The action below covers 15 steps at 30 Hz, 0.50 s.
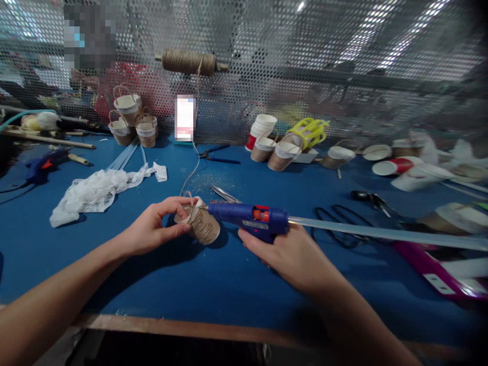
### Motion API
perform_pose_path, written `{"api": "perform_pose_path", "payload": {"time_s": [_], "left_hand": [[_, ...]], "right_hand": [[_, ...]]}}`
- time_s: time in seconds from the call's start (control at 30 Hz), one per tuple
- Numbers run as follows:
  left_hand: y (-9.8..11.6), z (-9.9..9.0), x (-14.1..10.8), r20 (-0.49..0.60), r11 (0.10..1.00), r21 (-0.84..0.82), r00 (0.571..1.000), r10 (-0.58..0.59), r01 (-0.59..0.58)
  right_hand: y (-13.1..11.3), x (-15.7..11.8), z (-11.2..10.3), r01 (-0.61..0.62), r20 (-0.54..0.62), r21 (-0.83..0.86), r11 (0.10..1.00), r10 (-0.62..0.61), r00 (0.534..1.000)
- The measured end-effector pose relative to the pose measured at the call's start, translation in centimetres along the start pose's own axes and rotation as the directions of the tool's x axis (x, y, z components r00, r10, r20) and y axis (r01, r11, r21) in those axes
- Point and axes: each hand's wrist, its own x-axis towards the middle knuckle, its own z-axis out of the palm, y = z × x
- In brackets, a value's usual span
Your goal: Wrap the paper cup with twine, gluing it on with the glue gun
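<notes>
My left hand point(162, 226) grips a small twine-wrapped paper cup point(206, 226) by its rim, fingers partly inside the mouth. The cup lies tilted, its base toward the right, with a twine handle loop standing at the rim. My right hand point(285, 254) is closed around a blue hot glue gun point(247, 216), whose nozzle meets the cup near its white-trimmed rim. A long clear glue stick point(358, 229) sticks out of the gun's back toward the right. Just behind the nozzle lie scissors point(224, 194).
White lace point(95, 190) is heaped at left, near another glue gun point(43, 163). Pliers point(219, 154), a phone point(185, 118) and finished-looking twine cups point(127, 109) stand farther back. A twine spool point(188, 62) hangs on the mesh. Black cable point(335, 223) and a purple object point(430, 269) lie right.
</notes>
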Motion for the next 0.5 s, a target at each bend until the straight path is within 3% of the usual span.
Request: {"api": "perform_pose_path", "payload": {"time_s": [0.5], "left_hand": [[0.3,0.0,0.2,-0.006,1.000,-0.008,1.000,-0.004,0.004]], "right_hand": [[-1.2,0.1,-0.1,-0.075,-0.023,0.028,0.997,0.076,0.997]]}}
